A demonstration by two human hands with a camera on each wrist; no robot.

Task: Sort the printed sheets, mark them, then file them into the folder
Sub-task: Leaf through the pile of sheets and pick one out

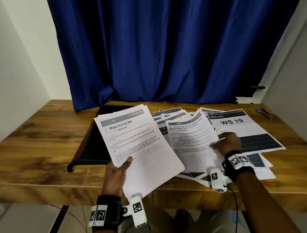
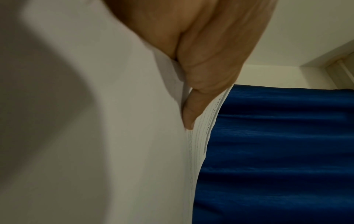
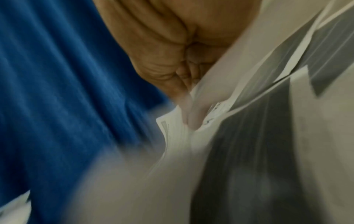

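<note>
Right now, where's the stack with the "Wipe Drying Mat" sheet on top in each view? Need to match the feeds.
Head: the "Wipe Drying Mat" stack sits left of centre, raised over the table edge, held at its lower corner by the left hand.
Left wrist: the stack fills the left and centre, seen almost edge-on, with the thumb on its printed face.
Right wrist: not identifiable; only other sheets show.
Shared landmark: the blue curtain, in all three.
</note>
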